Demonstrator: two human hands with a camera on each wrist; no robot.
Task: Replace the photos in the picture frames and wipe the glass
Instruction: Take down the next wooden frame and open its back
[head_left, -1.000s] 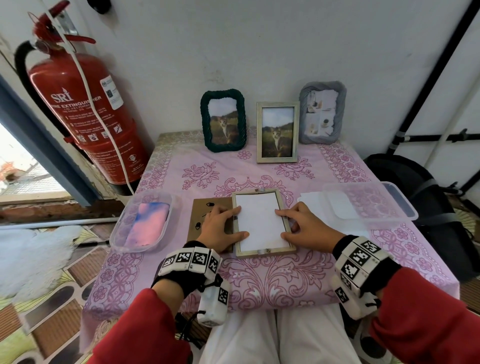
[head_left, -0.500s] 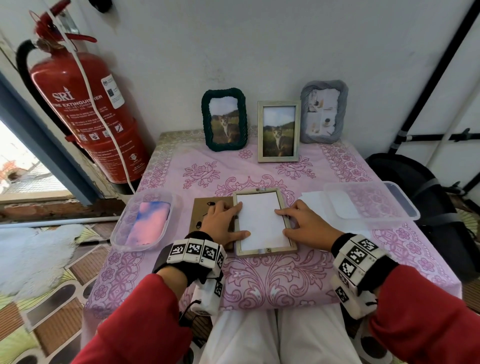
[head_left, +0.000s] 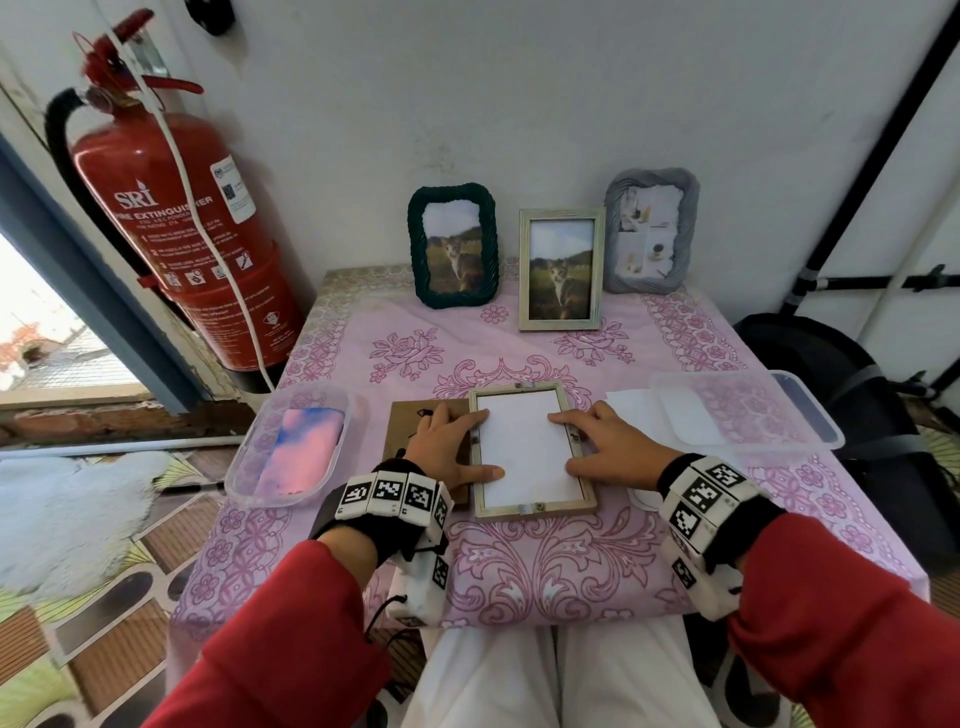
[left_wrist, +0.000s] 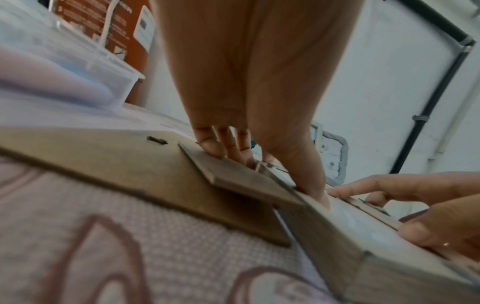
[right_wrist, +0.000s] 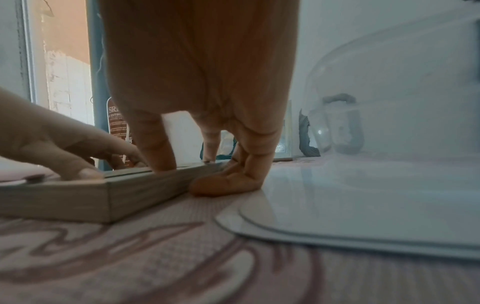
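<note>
Picture frame (head_left: 535, 512) of pale wood lies face down on the pink tablecloth (head_left: 545, 566), in the middle of the near part of the table. A white sheet (head_left: 524, 449), the blank back of a photo or paper, fills its opening.

The left hand (head_left: 447, 449) lies on the left edge of this frame. Its fingers are almost straight and pressed down; the index finger and the thumb reach onto the white sheet, and the palm rests over the brown backing board (head_left: 410, 423), which lies flat just beside the frame on the left. The hand grips nothing. In the left wrist view the thumb tip pushes inside the frame border.

The right hand (head_left: 608, 449) lies on the right edge of the frame. The index finger and the thumb stretch onto the white sheet, also flat, with nothing held. In the right wrist view the two outer fingers are bent under against the cloth, touching the outside wall of the frame.

At the back, against the wall, three more frames stand upright: a dark green frame (head_left: 453, 244) and a light wooden frame (head_left: 561, 269), both with a cat photo, and a grey frame (head_left: 649, 231). Left of the hands is a clear tray (head_left: 244, 457) with a pink and blue cloth (head_left: 301, 449). On the right is another clear tray (head_left: 810, 421), with white sheets (head_left: 623, 402) partly under it. A red fire extinguisher (head_left: 176, 228) stands at the left wall.
</note>
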